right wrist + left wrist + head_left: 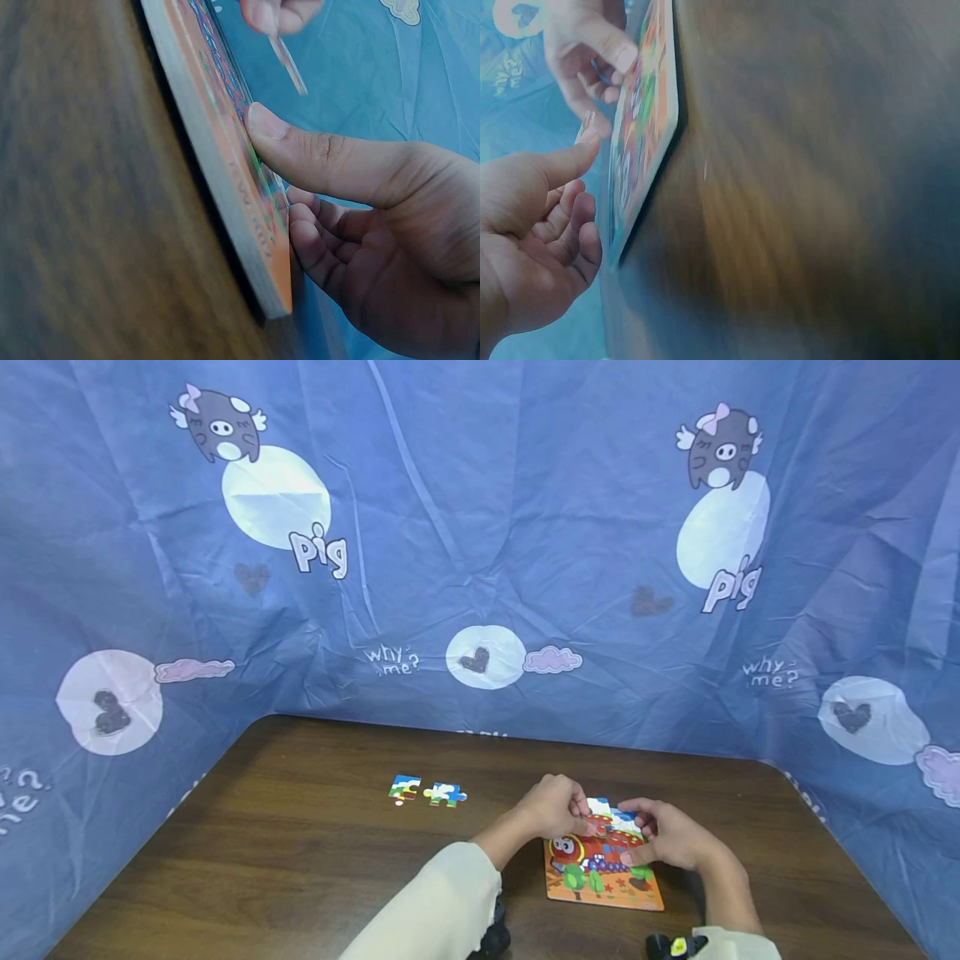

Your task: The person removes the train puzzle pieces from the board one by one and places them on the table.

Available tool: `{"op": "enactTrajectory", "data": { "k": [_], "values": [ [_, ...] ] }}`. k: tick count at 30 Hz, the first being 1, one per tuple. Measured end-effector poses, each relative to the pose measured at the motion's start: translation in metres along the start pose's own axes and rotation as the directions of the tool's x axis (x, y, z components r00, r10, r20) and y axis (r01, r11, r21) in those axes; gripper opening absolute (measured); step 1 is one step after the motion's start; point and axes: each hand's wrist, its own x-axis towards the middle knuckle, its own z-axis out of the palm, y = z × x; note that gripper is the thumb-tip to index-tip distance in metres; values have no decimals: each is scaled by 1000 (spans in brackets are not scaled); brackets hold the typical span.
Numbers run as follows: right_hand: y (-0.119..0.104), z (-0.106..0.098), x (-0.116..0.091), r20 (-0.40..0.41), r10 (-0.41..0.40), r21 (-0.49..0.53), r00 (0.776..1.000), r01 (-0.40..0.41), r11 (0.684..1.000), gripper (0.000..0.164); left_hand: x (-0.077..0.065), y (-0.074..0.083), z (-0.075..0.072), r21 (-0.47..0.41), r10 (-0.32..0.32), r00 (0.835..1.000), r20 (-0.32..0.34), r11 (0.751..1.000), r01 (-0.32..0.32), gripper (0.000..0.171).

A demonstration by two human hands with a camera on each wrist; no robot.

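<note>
My left hand [553, 806] is over the upper left of a jigsaw puzzle [603, 893], pinching a thin puzzle piece [289, 66] between thumb and fingertips. In the right wrist view the piece shows edge-on, raised above the picture. The puzzle lies flat on the table, with a red cartoon train and green trees on an orange ground. At its right side is my right hand [675, 837], the thumb [289, 146] resting on the picture and the other fingers loosely bent by the edge. White and blue sections show at the puzzle's top, partly hidden by the hands.
Two loose puzzle pieces, one with a blue corner [405, 787] and one mostly white and blue [446, 794], lie left of the puzzle on the dark wooden table [300, 843]. A blue printed cloth [480, 560] hangs around the table's back and sides.
</note>
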Motion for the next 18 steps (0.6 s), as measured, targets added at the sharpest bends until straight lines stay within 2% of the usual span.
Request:
{"op": "enactTrajectory", "data": {
  "k": [6, 12, 18],
  "values": [
    [0, -1, -1, -6, 17, 9, 1000, -17, 1000, 85, -10, -20, -22, -15, 35, 999, -8, 999, -35, 21],
    [-1, -1, -1, -14, 30, -2, 999, -30, 1000, 85, -23, -42, -43, -30, 28, 999, -33, 999, -29, 20],
    [-1, 0, -1, -8, 27, 7, 1000, -27, 1000, 85, -34, -66, -58, 1, 30, 998, -50, 1000, -30, 21]
  ]
}}
